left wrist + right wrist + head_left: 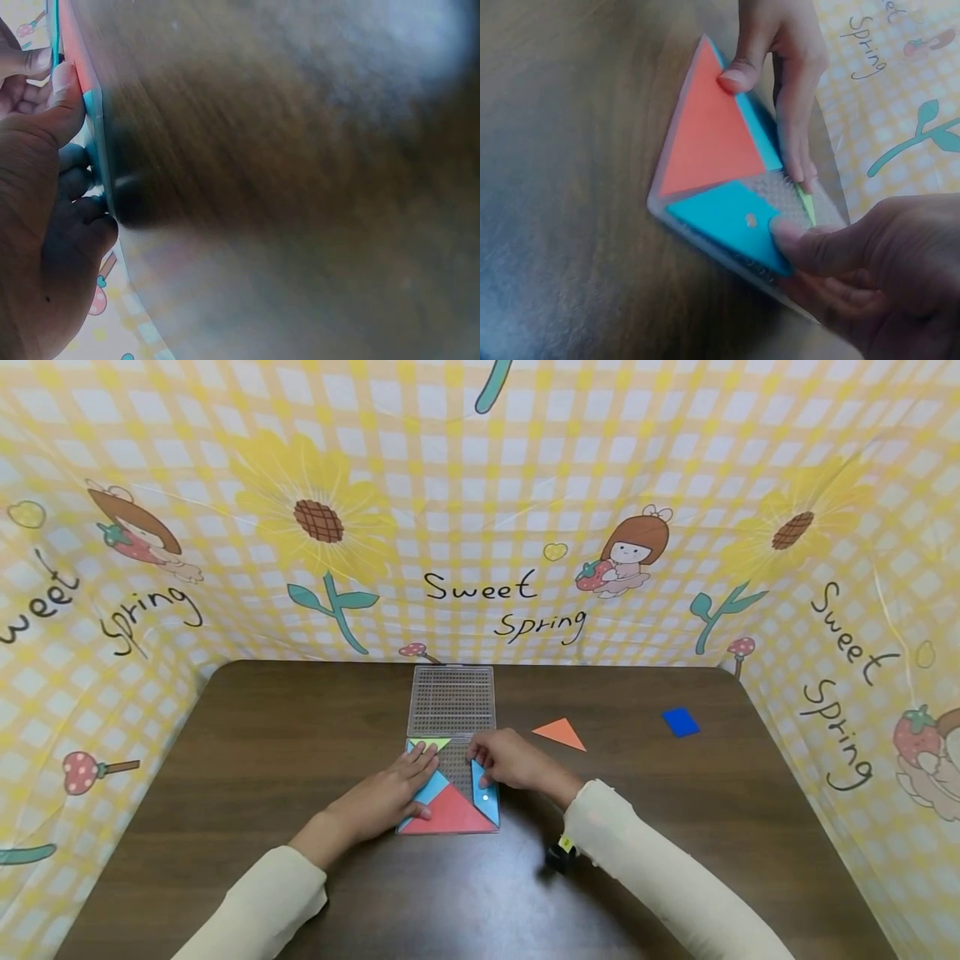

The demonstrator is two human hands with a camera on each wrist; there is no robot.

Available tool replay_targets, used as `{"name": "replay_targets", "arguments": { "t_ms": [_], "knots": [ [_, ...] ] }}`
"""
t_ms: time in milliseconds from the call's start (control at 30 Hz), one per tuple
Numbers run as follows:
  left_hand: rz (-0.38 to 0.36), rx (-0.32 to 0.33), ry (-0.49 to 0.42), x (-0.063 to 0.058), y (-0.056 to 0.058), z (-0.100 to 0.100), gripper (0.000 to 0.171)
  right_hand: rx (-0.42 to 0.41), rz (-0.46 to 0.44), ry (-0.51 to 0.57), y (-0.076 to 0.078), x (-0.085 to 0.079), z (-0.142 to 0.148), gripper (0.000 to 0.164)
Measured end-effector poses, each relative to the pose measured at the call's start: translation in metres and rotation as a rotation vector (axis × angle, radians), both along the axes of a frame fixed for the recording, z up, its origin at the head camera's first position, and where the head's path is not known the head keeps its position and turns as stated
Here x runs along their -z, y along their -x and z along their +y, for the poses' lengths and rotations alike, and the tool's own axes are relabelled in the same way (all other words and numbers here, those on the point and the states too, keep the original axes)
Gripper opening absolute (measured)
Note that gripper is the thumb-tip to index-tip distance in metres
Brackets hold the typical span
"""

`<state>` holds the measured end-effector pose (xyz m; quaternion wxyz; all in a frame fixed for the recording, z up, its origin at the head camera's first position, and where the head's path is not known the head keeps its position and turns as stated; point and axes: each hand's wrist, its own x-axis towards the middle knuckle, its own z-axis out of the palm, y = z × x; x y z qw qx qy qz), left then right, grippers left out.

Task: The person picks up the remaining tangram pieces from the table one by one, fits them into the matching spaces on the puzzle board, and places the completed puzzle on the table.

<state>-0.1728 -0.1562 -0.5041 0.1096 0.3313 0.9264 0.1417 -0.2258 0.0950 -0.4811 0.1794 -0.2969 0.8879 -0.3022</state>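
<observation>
In the head view my left hand [386, 795] lies with fairly straight fingers over the left side of a clear gridded tangram case [459, 758]. Its fingertips touch a light green triangle [442, 742] and its thumb rests on the large red triangle [452, 814]. A light blue piece [432, 787] shows between them, partly hidden by that hand. My right hand [508, 760] pinches the upper end of a blue parallelogram [724, 217] along the case's right side. In the right wrist view this parallelogram tilts, its gripped end raised off the gridded base.
Behind the working half, the case's other gridded half [452, 697] lies flat. An orange triangle [562, 734] and a dark blue square [681, 722] lie to the right on the brown table [300, 710]. A small black object [558, 856] sits near the right sleeve. Patterned cloth surrounds the table.
</observation>
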Motion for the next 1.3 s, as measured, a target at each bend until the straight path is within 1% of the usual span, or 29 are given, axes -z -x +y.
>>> {"name": "replay_targets", "arguments": {
  "t_ms": [267, 500, 767, 933, 1133, 1233, 1300],
  "knots": [
    [-0.012, -0.006, -0.008, -0.001, -0.001, 0.000, 0.079, 0.084, -0.041, -0.089, 0.001, -0.004, -0.007, 0.030],
    [-0.033, -0.011, 0.000, -0.002, 0.000, 0.001, 0.080, 0.083, 0.001, -0.107, 0.001, -0.001, -0.010, 0.035],
    [-0.039, -0.010, 0.009, -0.001, 0.001, 0.001, 0.080, 0.082, 0.010, -0.127, -0.002, -0.002, -0.012, 0.036],
    [-0.038, -0.012, 0.014, -0.001, 0.002, 0.001, 0.081, 0.064, 0.049, -0.127, -0.004, -0.001, -0.011, 0.035],
    [-0.038, -0.017, 0.012, -0.002, 0.001, 0.000, 0.081, 0.046, 0.127, -0.073, -0.007, 0.002, -0.006, 0.033],
    [-0.043, -0.014, 0.009, -0.002, 0.000, 0.000, 0.081, 0.063, 0.177, -0.025, -0.009, 0.005, 0.001, 0.029],
    [-0.041, -0.012, 0.008, -0.003, 0.000, 0.001, 0.081, 0.082, 0.228, 0.000, -0.009, 0.006, 0.009, 0.025]
  ]
}}
